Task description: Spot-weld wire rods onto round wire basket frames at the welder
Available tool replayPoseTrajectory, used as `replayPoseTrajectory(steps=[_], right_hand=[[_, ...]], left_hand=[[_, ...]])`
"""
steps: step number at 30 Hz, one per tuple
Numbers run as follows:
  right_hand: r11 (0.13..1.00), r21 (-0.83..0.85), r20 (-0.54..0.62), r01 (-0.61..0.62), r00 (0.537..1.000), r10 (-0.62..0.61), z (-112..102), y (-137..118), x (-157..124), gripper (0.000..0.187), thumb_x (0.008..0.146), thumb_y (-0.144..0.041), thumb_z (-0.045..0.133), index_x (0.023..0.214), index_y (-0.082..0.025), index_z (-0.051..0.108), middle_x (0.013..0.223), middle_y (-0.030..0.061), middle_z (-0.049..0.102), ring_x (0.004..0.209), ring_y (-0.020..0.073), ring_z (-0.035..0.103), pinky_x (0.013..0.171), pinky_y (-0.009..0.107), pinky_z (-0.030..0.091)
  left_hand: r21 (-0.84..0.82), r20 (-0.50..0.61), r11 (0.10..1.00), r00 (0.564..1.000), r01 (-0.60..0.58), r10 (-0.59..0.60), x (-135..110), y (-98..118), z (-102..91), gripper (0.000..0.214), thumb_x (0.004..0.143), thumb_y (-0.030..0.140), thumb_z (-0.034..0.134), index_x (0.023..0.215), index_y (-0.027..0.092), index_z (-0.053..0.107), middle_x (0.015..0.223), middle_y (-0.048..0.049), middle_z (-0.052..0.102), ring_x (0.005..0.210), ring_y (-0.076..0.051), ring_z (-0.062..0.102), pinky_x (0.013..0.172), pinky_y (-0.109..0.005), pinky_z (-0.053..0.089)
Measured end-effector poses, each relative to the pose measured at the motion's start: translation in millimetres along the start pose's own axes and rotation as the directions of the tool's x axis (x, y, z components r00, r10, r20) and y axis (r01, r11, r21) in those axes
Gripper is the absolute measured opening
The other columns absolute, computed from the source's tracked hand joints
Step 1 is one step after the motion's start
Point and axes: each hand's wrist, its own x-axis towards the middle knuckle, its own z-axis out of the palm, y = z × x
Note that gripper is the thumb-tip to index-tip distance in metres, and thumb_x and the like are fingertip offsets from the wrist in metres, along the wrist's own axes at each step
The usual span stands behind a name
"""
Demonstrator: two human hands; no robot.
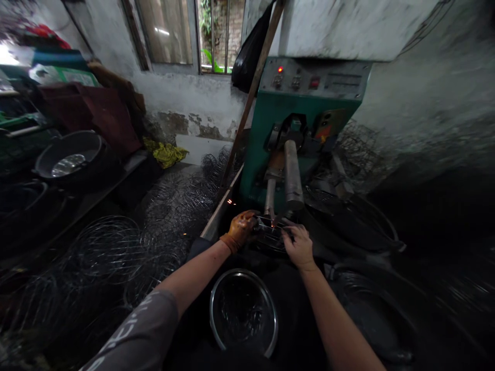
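orange rubbery glove on the left hand [242, 230], fingers clamped on the left edge of a thin wire grid [269, 233]; the bare right hand [297, 246] curls over its right edge. the grid sits under the dull cylindrical steel arm [293, 175] of a green machine [266, 118], tiny sparks beside it. a shiny round metal rim [270, 304] lies below the wrists.

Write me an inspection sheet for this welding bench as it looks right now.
Surface: bench edge shows, the rest is dark.
Job's things: wire grille under the green machine's rods, sparks at the contact.
Clutter: wire frames piled at left; steel bowl below the hands.
Hands: gloved left hand and bare right hand hold the grille.
Cables: nothing clearly seen.
Surroundings: barred window, black bag, stained wall.
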Motion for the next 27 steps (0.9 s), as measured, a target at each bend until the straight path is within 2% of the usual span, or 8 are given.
replayPoseTrajectory(steps=[2, 4, 6, 9, 12, 18, 23, 27], right_hand=[[0.996, -0.012, -0.019, -0.085, 0.996, 0.084, -14.5, 14.3, -8.9, 0.017, 0.091, -0.032, 0.057, 0.104, -0.025, 0.066, 0.106, 0.0099, 0.075, 0.102, 0.0289, 0.066, 0.094, 0.048, 0.052], [0.981, -0.033, -0.031, -0.189, 0.982, 0.188, -29.5, 31.0, -22.0, 0.03, 0.085, -0.03, 0.058, 0.112, -0.023, 0.065, 0.107, 0.0118, 0.074, 0.098, 0.0295, 0.068, 0.087, 0.047, 0.055], [0.968, -0.052, 0.036, -0.244, 0.969, 0.246, -38.9, 43.6, -34.4, 0.039, 0.078, -0.03, 0.059, 0.116, -0.021, 0.065, 0.106, 0.0122, 0.074, 0.095, 0.0294, 0.07, 0.084, 0.046, 0.058], [0.96, -0.064, 0.152, -0.274, 0.948, 0.281, -37.2, 48.7, -42.1, 0.044, 0.077, -0.032, 0.06, 0.119, -0.021, 0.067, 0.112, 0.0109, 0.075, 0.102, 0.0282, 0.072, 0.091, 0.045, 0.058], [0.95, -0.081, 0.161, -0.302, 0.937, 0.311, -25.3, 45.9, -36.9, 0.035, 0.082, -0.033, 0.057, 0.113, -0.022, 0.069, 0.107, 0.0098, 0.077, 0.097, 0.0268, 0.073, 0.087, 0.043, 0.059], [0.955, -0.208, 0.089, -0.211, 0.968, 0.234, -14.0, 50.3, -34.3, 0.02, 0.084, -0.025, 0.053, 0.096, -0.025, 0.07, 0.082, 0.0054, 0.076, 0.076, 0.0242, 0.069, 0.068, 0.035, 0.055], [0.956, -0.278, 0.061, -0.093, 0.992, 0.114, -16.1, 50.5, -39.1, 0.025, 0.089, -0.025, 0.051, 0.104, -0.023, 0.071, 0.093, 0.0092, 0.078, 0.082, 0.0267, 0.069, 0.078, 0.041, 0.055], [0.97, -0.234, 0.099, -0.059, 0.992, 0.084, -20.2, 38.0, -29.6, 0.026, 0.091, -0.022, 0.05, 0.106, -0.022, 0.071, 0.096, 0.0083, 0.079, 0.085, 0.0266, 0.07, 0.084, 0.042, 0.054]], left_hand=[[0.038, 0.034, 0.999, 0.999, -0.014, 0.013, 0.9, 1.5, -2.8, 0.04, 0.076, 0.039, 0.08, 0.108, 0.017, 0.072, 0.133, -0.0175, 0.069, 0.125, -0.035, 0.066, 0.104, -0.05, 0.057], [0.073, 0.07, 0.997, 0.997, -0.025, 0.019, 2.1, 4.0, -6.5, 0.041, 0.076, 0.04, 0.08, 0.11, 0.018, 0.071, 0.135, -0.0158, 0.068, 0.127, -0.034, 0.065, 0.106, -0.049, 0.056], [0.082, 0.091, 0.996, 0.996, -0.027, 0.02, 3.1, 6.7, -9.6, 0.044, 0.077, 0.041, 0.08, 0.113, 0.017, 0.071, 0.137, -0.017, 0.067, 0.129, -0.034, 0.064, 0.108, -0.049, 0.055], [0.084, 0.097, 0.996, 0.995, -0.013, 0.005, 3.8, 9.3, -11.8, 0.047, 0.079, 0.041, 0.078, 0.118, 0.017, 0.069, 0.14, -0.0188, 0.064, 0.13, -0.035, 0.062, 0.109, -0.052, 0.053], [0.1, 0.133, 0.995, 0.991, -0.001, -0.012, 4.1, 9.3, -12.5, 0.048, 0.079, 0.041, 0.078, 0.12, 0.019, 0.069, 0.142, -0.0179, 0.063, 0.132, -0.036, 0.06, 0.11, -0.053, 0.053], [0.118, 0.177, 0.993, 0.984, -0.011, -0.01, 4.8, 5.7, -13.7, 0.05, 0.078, 0.039, 0.078, 0.123, 0.018, 0.068, 0.141, -0.017, 0.064, 0.132, -0.035, 0.06, 0.111, -0.051, 0.052], [0.086, 0.157, 0.996, 0.987, 0.013, -0.027, 1.2, 0.6, -7.4, 0.057, 0.076, 0.04, 0.079, 0.126, 0.016, 0.069, 0.14, -0.0181, 0.065, 0.133, -0.036, 0.06, 0.112, -0.051, 0.051], [-0.019, 0.124, 0.992, 0.985, 0.122, -0.119, -11.1, -11.9, -3.4, 0.059, 0.073, 0.035, 0.08, 0.128, 0.017, 0.069, 0.137, -0.0156, 0.067, 0.129, -0.033, 0.063, 0.111, -0.049, 0.052]])
